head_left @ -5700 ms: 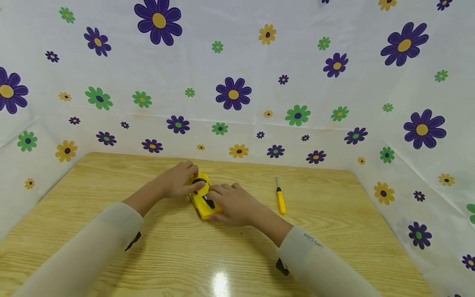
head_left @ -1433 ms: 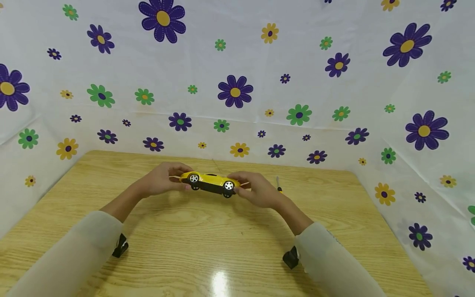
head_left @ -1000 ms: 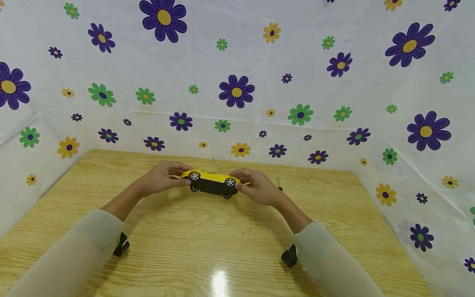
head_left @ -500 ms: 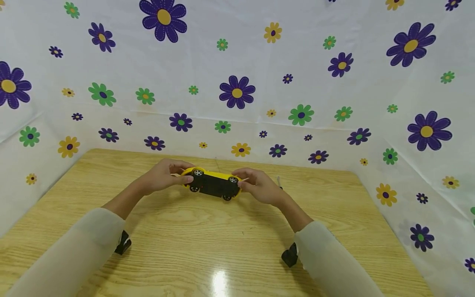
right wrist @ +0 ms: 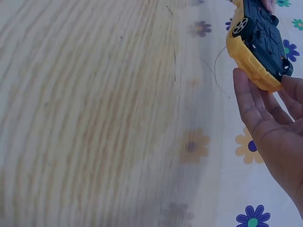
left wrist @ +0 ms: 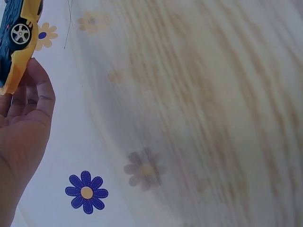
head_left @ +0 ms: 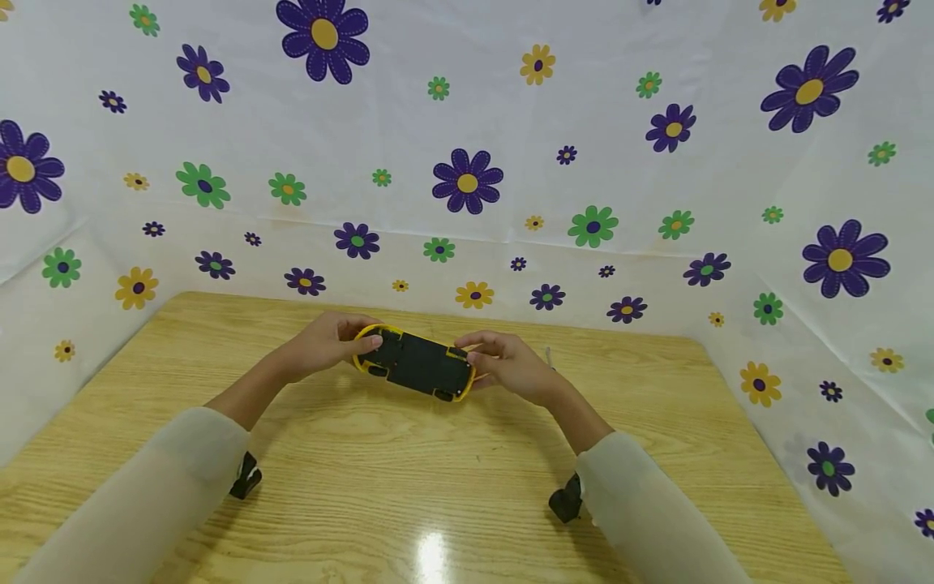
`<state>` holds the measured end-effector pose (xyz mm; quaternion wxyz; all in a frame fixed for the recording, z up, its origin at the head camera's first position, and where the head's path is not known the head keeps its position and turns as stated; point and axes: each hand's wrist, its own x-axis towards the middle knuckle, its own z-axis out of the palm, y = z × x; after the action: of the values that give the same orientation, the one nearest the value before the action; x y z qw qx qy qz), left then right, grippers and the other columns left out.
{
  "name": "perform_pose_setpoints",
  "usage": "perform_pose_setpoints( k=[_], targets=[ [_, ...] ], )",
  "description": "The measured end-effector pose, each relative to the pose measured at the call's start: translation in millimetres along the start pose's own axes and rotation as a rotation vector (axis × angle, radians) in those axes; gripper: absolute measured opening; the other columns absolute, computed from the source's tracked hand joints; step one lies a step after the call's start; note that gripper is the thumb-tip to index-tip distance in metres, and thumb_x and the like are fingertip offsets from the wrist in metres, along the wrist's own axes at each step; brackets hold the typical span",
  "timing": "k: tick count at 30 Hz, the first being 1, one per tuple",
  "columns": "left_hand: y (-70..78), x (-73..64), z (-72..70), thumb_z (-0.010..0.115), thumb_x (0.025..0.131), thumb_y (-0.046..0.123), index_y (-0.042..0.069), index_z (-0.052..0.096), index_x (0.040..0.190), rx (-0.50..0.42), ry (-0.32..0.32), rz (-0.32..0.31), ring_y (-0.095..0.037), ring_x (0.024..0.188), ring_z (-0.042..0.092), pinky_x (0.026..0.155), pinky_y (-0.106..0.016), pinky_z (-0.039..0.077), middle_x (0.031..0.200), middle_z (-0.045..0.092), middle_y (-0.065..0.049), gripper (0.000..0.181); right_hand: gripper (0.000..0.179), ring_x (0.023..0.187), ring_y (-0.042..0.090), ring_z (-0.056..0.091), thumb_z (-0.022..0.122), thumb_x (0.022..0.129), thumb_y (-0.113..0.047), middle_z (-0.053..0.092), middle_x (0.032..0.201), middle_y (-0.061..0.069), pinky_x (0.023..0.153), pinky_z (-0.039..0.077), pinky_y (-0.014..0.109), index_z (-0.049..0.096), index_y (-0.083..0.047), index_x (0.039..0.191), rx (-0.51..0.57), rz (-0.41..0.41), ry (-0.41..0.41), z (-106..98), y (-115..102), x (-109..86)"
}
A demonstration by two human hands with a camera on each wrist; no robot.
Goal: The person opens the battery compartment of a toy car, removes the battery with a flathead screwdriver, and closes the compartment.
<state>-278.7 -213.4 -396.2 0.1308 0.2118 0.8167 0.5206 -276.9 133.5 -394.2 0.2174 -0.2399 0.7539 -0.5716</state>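
A yellow toy car (head_left: 426, 365) is held up over the table, its black underside turned to face the head camera. My left hand (head_left: 328, 345) grips one end, thumb across the black base and fingers behind. At the other end my right hand (head_left: 511, 367) pinches the car between thumb and fingers. In the left wrist view a spoked wheel and yellow side of the toy car (left wrist: 20, 52) show above the fingers. The right wrist view has the car (right wrist: 262, 47) tilted, its end resting at the fingertips. The car's roof is hidden from the head view.
Behind my right hand the metal shaft of a screwdriver (head_left: 549, 357) peeks out; its handle is hidden. A thin wire-like strand (right wrist: 216, 71) curves beside the car. The wood-grain table (head_left: 409, 487) ends at a white flowered cloth (head_left: 394, 122) at the back and sides.
Earlier the car stood on the table under both hands. It has since been lifted, turned sideways and rolled over, so its underside now faces the head camera. My right arm now covers the screwdriver's handle.
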Motion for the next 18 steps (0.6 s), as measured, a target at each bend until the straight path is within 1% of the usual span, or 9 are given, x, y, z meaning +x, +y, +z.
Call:
perform_pose_setpoints(
  k=[4,6,10,12,14,18],
  targets=[
    [-1.4,-0.5,-1.8,0.064,0.103,0.033,0.006,0.057,0.142,0.002,0.01,-0.001,-0.027,0.104,0.069,0.083,-0.037,0.063,0.128,0.067,-0.016,0.048,0.032,0.107,0.032,0.07,0.051,0.109,-0.011,0.064,0.128,0.017,0.091,0.06,0.052,0.061,-0.009,0.139,0.053,0.04,-0.005,1,-2,2.3],
    [-2.4,-0.8,-2.3,0.063,0.104,0.033,0.006,0.056,0.143,0.0,0.015,-0.006,-0.029,0.105,0.068,0.082,-0.04,0.063,0.131,0.065,-0.017,0.048,0.032,0.105,0.032,0.07,0.051,0.109,-0.012,0.064,0.127,0.017,0.09,0.061,0.052,0.06,-0.008,0.14,0.073,0.057,-0.012,2,-3,3.6],
    [-4.6,-1.1,-3.1,0.061,0.105,0.031,0.004,0.054,0.146,-0.035,0.01,-0.014,-0.034,0.121,0.062,0.082,-0.045,0.063,0.147,0.054,-0.018,0.049,0.034,0.1,0.032,0.072,0.05,0.109,-0.013,0.065,0.127,0.017,0.09,0.061,0.052,0.059,-0.007,0.142,0.116,0.11,-0.016,2,-6,6.9],
    [-6.1,-0.8,-3.2,0.06,0.105,0.03,0.004,0.052,0.147,-0.049,0.009,-0.026,-0.035,0.124,0.06,0.082,-0.046,0.064,0.153,0.049,-0.018,0.05,0.034,0.097,0.031,0.073,0.05,0.11,-0.014,0.066,0.126,0.018,0.088,0.062,0.049,0.059,-0.006,0.141,0.146,0.142,-0.005,2,-7,9.1],
    [-7.9,-0.2,-2.8,0.06,0.106,0.029,0.002,0.051,0.147,-0.065,0.005,-0.046,-0.034,0.121,0.062,0.082,-0.047,0.064,0.15,0.05,-0.021,0.05,0.033,0.094,0.031,0.073,0.05,0.109,-0.014,0.066,0.125,0.019,0.086,0.063,0.047,0.059,-0.004,0.139,0.176,0.17,0.013,3,-8,11.2],
    [-12.3,1.1,-0.9,0.058,0.107,0.025,0.002,0.051,0.147,-0.08,0.002,-0.106,-0.031,0.102,0.069,0.081,-0.047,0.064,0.134,0.059,-0.027,0.046,0.03,0.09,0.03,0.074,0.052,0.109,-0.013,0.064,0.124,0.021,0.082,0.064,0.044,0.06,-0.004,0.136,0.205,0.209,0.047,5,-8,15.1]
  ],
)
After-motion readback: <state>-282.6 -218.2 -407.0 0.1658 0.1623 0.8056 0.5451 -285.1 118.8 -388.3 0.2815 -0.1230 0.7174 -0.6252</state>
